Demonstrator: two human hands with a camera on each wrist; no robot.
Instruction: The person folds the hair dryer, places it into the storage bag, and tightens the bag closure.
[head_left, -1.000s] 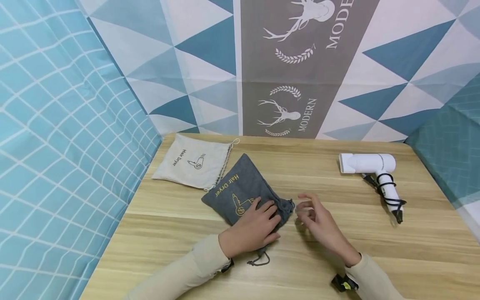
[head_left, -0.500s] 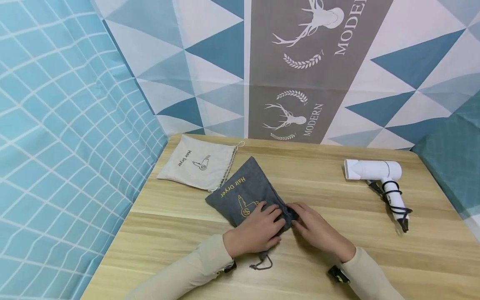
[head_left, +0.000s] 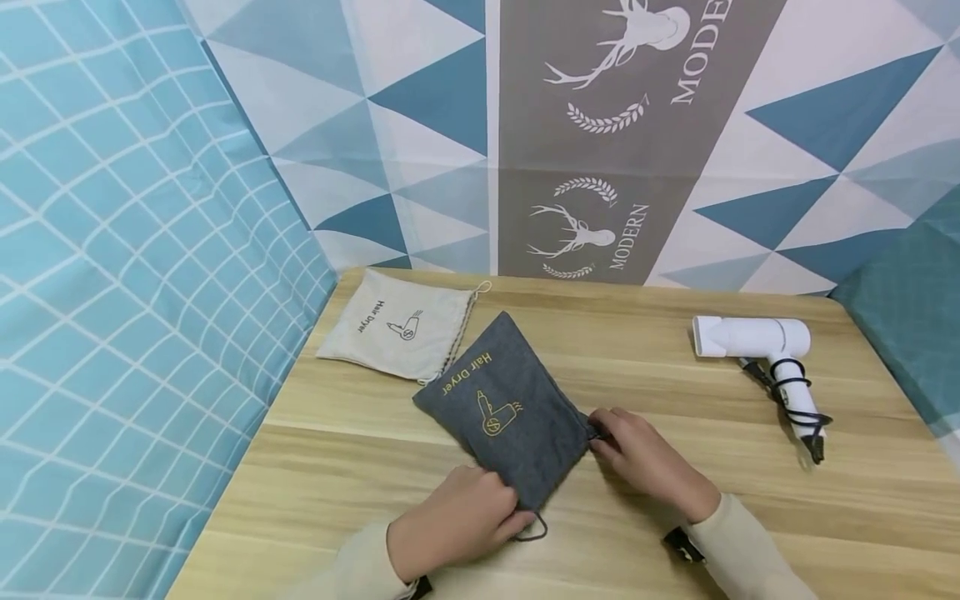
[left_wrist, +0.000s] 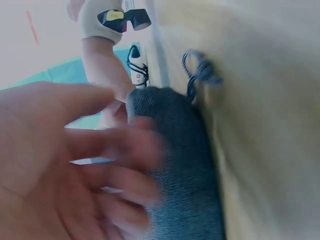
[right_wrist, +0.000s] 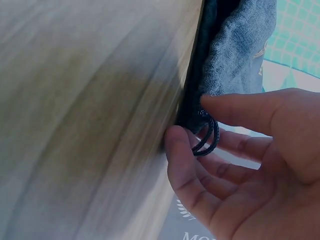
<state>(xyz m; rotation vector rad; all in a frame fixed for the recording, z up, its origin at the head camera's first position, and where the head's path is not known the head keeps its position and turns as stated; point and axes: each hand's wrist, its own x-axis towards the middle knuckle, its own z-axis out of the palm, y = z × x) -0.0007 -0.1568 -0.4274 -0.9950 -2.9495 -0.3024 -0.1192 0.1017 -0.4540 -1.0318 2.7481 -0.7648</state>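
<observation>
By gray bag [head_left: 532, 433], L hand [head_left: 456, 518] loose, R hand [head_left: 651, 460] pinching edge, dryer [head_left: 753, 337] well apart

Counter [head_left: 322, 437]: pale, streaked wood grain. Directly on it: beige "Hair Dryer" drawstring pouch [head_left: 397, 327], flat, far left; dark grey "Hair Dryer" drawstring pouch [head_left: 517, 421], near middle, one corner just beside the beige one, contact unclear; white hair dryer [head_left: 753, 337], on its side, right, black power cord [head_left: 808, 417] wound round handle.

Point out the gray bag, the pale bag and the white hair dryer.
Gray bag [head_left: 523, 425], head view: middle of its front.
Pale bag [head_left: 398, 327], head view: middle of its front.
White hair dryer [head_left: 752, 337], head view: on its barrel.
</observation>
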